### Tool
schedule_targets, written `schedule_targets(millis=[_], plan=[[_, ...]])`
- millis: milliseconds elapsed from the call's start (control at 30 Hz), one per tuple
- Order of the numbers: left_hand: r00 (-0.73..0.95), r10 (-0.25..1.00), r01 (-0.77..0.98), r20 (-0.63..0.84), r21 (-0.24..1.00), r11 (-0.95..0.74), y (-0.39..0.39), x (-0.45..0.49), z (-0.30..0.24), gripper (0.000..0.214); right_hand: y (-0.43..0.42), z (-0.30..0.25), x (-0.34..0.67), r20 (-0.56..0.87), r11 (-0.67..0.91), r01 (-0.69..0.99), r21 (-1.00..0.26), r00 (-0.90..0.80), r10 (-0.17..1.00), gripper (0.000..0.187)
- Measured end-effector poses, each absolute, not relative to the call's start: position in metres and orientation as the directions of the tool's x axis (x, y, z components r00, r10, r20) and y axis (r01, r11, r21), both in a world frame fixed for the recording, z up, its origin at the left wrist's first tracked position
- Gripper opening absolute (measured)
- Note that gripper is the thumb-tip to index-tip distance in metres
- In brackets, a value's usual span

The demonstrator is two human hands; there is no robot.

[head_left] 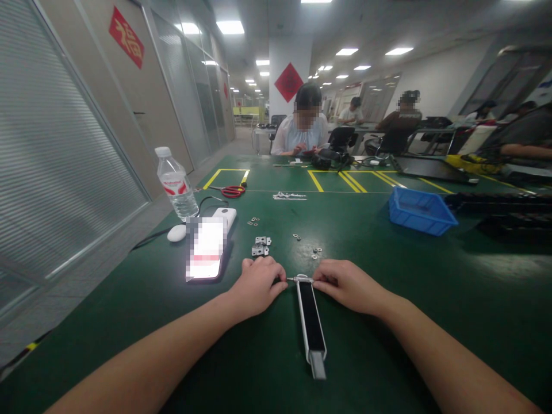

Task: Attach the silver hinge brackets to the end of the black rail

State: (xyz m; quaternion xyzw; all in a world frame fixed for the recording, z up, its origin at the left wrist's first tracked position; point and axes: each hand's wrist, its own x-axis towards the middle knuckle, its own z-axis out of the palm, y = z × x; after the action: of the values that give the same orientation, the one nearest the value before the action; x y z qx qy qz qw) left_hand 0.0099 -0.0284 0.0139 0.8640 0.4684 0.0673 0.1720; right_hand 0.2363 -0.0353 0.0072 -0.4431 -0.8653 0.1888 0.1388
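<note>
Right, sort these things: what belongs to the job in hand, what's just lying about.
In the job:
white-framed black strip, far end between left hand and right hand
slim metal piece at that end
probably metal brackets, small loose parts

Apparently lying about:
bottle
lit phone
red-handled scissors
blue bin

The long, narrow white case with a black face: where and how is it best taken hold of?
Probably mid-length, pinching the two long edges from above: the case lies flat and narrow, its middle uncovered, while the left hand and right hand are by its far end.
</note>
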Motion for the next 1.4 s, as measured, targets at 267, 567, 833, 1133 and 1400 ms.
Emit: schedule_targets(millis=[267,567,833,1133,1400], plan=[[0.552,0.832,0.791,-0.056,0.351,-0.501,-0.0298,0.0112,0.0156,0.009,-0.0349,0.0064,0.2368,0.072,0.533,0.715,-0.452,-0.567,0.821,0.01],[0.577,0.816,0.772,-0.025,0.343,-0.535,-0.03,0.0107,0.0115,0.009,-0.0356,0.0064,0.2366,0.064,0.53,0.719,-0.45,-0.566,0.822,0.011],[0.567,0.824,0.776,0.029,0.318,-0.545,-0.0307,0.009,0.0126,0.008,-0.0368,0.0084,0.2364,0.053,0.524,0.723,-0.45,-0.564,0.824,0.01],[0.558,0.829,0.802,-0.039,0.282,-0.526,-0.0292,0.0116,0.0151,0.012,-0.0359,0.0086,0.2354,0.056,0.526,0.725,-0.445,-0.563,0.825,0.01],[0.577,0.816,0.795,-0.034,0.254,-0.551,-0.0293,0.0114,0.0103,0.013,-0.0349,0.0054,0.2367,0.066,0.536,0.72,-0.442,-0.569,0.819,0.01]])
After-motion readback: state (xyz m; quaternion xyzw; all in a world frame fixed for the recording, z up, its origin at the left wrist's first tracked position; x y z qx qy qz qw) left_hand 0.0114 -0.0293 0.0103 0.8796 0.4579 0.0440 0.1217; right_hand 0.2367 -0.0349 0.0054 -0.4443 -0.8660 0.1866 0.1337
